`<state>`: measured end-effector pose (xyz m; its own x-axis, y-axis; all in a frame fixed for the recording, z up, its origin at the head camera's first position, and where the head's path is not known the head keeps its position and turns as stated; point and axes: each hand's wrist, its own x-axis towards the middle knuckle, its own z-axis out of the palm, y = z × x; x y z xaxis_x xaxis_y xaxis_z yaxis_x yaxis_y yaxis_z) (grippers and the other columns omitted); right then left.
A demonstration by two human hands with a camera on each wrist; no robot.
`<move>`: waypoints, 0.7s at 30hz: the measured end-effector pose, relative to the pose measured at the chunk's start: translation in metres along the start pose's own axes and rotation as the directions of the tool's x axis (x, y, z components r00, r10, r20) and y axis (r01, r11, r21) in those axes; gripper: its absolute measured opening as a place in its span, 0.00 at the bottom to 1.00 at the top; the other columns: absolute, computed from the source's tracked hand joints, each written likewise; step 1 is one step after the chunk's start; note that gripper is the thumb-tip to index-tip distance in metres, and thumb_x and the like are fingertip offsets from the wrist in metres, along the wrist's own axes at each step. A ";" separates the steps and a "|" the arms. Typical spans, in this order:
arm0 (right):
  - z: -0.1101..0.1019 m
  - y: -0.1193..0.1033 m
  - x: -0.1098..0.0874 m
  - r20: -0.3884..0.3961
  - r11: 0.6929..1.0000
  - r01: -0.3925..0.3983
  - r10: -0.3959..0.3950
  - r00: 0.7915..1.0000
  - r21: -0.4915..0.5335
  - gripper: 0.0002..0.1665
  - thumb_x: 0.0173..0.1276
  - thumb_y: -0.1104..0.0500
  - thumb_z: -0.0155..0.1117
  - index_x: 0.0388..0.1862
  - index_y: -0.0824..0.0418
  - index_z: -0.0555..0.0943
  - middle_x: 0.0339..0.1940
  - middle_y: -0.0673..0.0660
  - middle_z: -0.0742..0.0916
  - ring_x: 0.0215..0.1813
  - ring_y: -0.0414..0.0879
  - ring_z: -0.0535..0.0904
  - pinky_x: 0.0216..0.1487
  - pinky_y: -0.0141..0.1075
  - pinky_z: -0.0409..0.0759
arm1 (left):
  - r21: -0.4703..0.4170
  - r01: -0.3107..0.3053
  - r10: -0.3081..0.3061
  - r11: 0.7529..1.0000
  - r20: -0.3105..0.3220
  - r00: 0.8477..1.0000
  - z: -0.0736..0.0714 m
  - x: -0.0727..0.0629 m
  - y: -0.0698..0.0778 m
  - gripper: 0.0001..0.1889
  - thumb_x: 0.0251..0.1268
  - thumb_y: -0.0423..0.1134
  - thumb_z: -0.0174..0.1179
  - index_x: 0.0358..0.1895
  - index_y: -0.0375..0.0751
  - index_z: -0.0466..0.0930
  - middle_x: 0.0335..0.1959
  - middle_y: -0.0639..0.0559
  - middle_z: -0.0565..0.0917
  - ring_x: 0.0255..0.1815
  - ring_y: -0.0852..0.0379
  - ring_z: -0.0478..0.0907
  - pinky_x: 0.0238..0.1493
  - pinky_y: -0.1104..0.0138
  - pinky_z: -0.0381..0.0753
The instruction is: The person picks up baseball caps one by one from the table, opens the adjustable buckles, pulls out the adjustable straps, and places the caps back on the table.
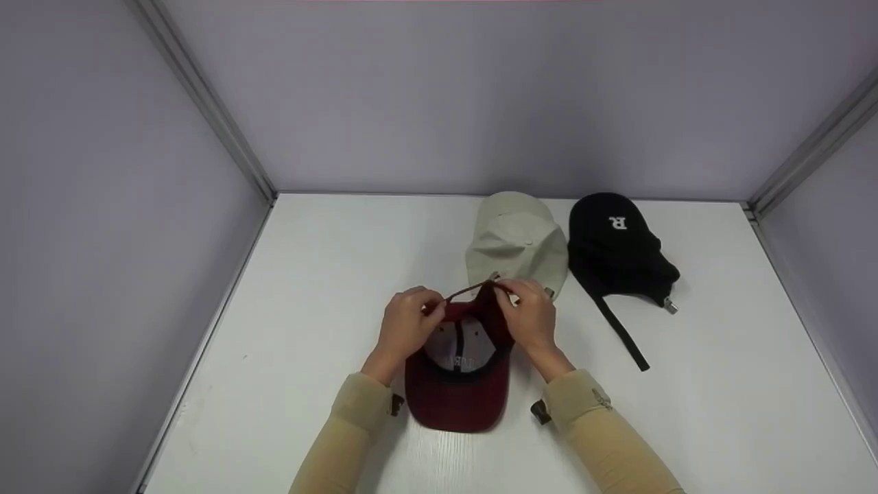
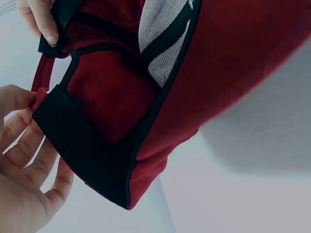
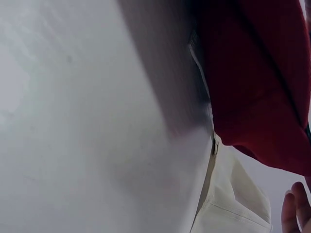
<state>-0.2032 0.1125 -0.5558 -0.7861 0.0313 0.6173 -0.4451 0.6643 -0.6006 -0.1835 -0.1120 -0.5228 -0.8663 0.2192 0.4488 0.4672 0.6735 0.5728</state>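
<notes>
A dark red baseball cap (image 1: 456, 406) is tipped with its brim toward me and its inside showing. My left hand (image 1: 405, 324) pinches the left back edge of the cap beside the thin strap (image 1: 466, 291). On the other side, my right hand (image 1: 531, 317) grips the right back edge near the strap's far end, where a small metal piece (image 1: 494, 276) shows. In the left wrist view the dark inner sweatband (image 2: 82, 145) lies by the left hand's thumb and fingers. The right wrist view catches only a few fingertips (image 3: 297, 206) at its edge.
Behind the red cap lies a beige cap (image 1: 518, 240), very near my right hand. To its right is a black cap (image 1: 603, 233) with a white letter R, its loose strap (image 1: 623, 334) trailing on the white table (image 1: 309, 274). Grey panels (image 1: 439, 96) border the table.
</notes>
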 end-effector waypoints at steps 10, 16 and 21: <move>0.004 -0.004 -0.001 0.004 1.000 0.003 -0.003 1.000 -0.002 0.04 0.61 0.62 0.73 0.36 0.57 0.89 0.34 0.51 0.88 0.38 0.46 0.83 0.35 0.41 0.81 | -0.036 0.061 -0.062 0.997 -0.022 0.998 -0.003 -0.002 -0.006 0.04 0.64 0.35 0.64 0.32 0.42 0.87 0.28 0.56 0.84 0.31 0.61 0.80 0.32 0.69 0.81; 0.005 -0.005 -0.002 0.017 1.000 -0.008 0.008 1.000 -0.004 0.04 0.61 0.62 0.72 0.36 0.57 0.89 0.33 0.51 0.88 0.38 0.46 0.83 0.36 0.43 0.80 | -0.048 0.061 -0.063 0.997 -0.043 0.997 -0.003 -0.004 -0.008 0.04 0.64 0.35 0.64 0.31 0.42 0.86 0.27 0.56 0.83 0.30 0.62 0.79 0.31 0.69 0.80; 0.006 -0.003 -0.002 0.006 0.999 -0.024 0.024 1.000 -0.025 0.04 0.62 0.62 0.72 0.36 0.58 0.89 0.33 0.52 0.88 0.37 0.47 0.83 0.38 0.44 0.80 | -0.052 0.060 -0.063 0.997 -0.065 0.996 -0.003 -0.005 -0.009 0.04 0.63 0.33 0.65 0.30 0.42 0.86 0.26 0.56 0.83 0.29 0.62 0.79 0.30 0.68 0.81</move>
<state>-0.2030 0.1056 -0.5582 -0.7994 0.0427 0.5992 -0.4151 0.6818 -0.6024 -0.1827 -0.1214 -0.5279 -0.8810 0.1301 0.4550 0.4228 0.6481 0.6334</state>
